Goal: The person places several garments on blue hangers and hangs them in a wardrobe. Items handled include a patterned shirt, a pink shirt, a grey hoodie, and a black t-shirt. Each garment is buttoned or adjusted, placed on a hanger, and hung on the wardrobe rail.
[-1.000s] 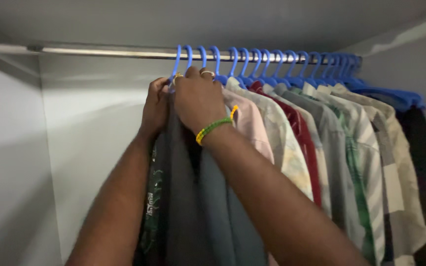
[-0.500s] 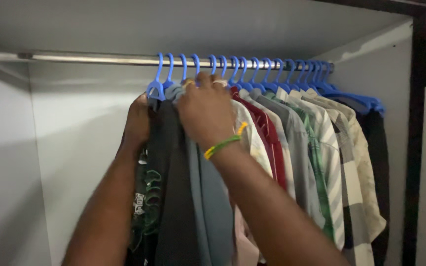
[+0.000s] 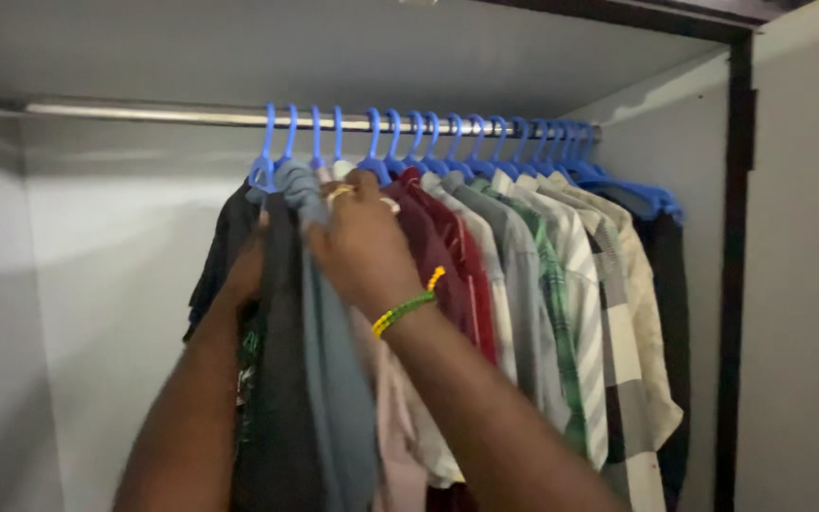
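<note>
Right hand (image 3: 364, 248) grips grey shirt (image 3: 334, 379); left hand (image 3: 246, 270) behind.

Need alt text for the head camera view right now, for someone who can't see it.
Both hands reach into shirts hung on blue hangers along a metal rail in a grey wardrobe: the right hand, with a beaded wristband, grips a grey-blue shirt near its collar, while the left hand is partly hidden among dark garments.

left hand (image 3: 244, 270) mostly hidden behind dark shirt (image 3: 277, 379), its grip not readable, right hand (image 3: 364, 248) fingertips buried in grey-blue shirt (image 3: 334, 379), garment hems cut by lower edge, rail (image 3: 144, 115) running off left edge, pink shirt (image 3: 392, 417) largely covered
</note>
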